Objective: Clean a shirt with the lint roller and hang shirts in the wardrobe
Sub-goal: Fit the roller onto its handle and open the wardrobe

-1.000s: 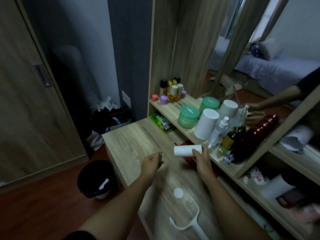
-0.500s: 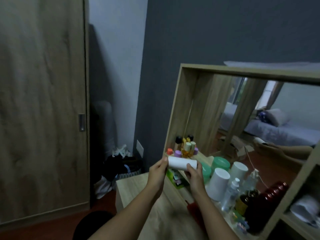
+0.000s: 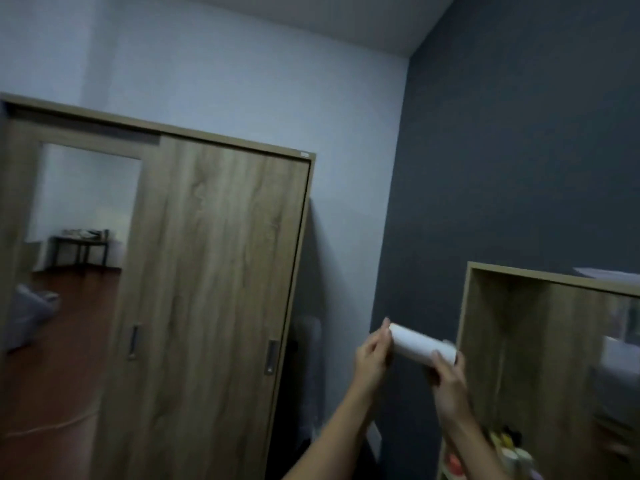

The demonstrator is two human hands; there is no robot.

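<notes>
Two hands hold my white paper lint-roller tube (image 3: 422, 344) up in the air: my left hand (image 3: 372, 355) pinches one end, and my right hand (image 3: 448, 379) fingers wrap the other. It's probably light and squashy, so I grip the ends softly.

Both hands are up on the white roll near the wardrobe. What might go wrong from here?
1. The left hand only pinches one end of the white roll while the right hand grips the other. Held in mid-air, it may slip and drop.
2. Small bottles stand just below the right forearm, so lowering the arms could knock them.
3. The wardrobe doors look shut, and both hands are occupied.
</notes>
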